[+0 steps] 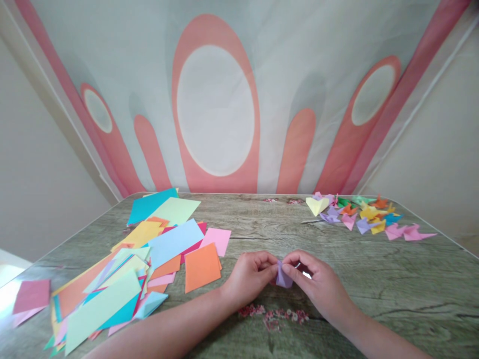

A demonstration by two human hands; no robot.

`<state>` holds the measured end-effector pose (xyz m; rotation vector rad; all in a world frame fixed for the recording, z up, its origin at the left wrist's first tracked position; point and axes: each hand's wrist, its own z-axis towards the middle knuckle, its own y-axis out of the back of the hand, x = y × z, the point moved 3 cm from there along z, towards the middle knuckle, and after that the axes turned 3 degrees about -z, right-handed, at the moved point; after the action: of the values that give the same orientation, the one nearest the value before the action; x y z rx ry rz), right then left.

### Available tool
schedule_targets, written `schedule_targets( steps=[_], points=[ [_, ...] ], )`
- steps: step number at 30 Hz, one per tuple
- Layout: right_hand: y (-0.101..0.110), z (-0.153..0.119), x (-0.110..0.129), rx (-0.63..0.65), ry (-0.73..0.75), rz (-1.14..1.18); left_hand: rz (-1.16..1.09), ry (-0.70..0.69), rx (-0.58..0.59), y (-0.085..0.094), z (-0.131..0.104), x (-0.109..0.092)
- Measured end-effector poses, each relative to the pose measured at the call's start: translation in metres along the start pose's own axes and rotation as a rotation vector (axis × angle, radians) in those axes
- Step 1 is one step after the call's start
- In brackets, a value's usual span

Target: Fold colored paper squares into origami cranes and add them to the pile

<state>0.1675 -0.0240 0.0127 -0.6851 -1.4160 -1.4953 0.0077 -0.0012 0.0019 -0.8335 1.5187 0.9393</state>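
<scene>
A small folded piece of purple paper (284,277) is held between my two hands, a little above the wood-patterned table (374,279). My left hand (252,274) pinches its left side between thumb and fingers. From the right, my right hand (316,279) grips its upper right edge with thumb and forefinger. The lower part of the paper shows between the hands. Its finer folds are too small to make out.
Loose coloured sheets (105,304) lie in an overlapping heap at the left, with an orange square (202,268) nearest my left hand. Several folded paper figures (370,213) and a pale yellow paper heart (317,205) are at the back right. Behind hangs a pink-and-white patterned backdrop (215,109).
</scene>
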Motion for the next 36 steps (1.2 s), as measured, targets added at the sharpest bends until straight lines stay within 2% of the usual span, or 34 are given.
schedule_targets(
  steps=[6,15,20,24,36],
  points=[
    [0.000,0.000,0.005,-0.005,0.024,-0.029,-0.017,0.021,0.004,0.000,-0.001,-0.001],
    [-0.003,0.001,0.000,-0.009,0.028,-0.036,-0.057,-0.003,0.024,-0.003,-0.001,0.001],
    [-0.004,0.001,-0.003,-0.002,0.008,-0.023,-0.146,0.046,0.084,-0.007,-0.002,0.002],
    [-0.004,0.002,-0.003,-0.014,0.044,-0.028,-0.154,0.078,0.076,-0.008,-0.002,0.001],
    [-0.009,0.000,-0.010,0.063,-0.006,0.025,-0.299,0.154,0.173,-0.013,0.001,0.003]
  ],
)
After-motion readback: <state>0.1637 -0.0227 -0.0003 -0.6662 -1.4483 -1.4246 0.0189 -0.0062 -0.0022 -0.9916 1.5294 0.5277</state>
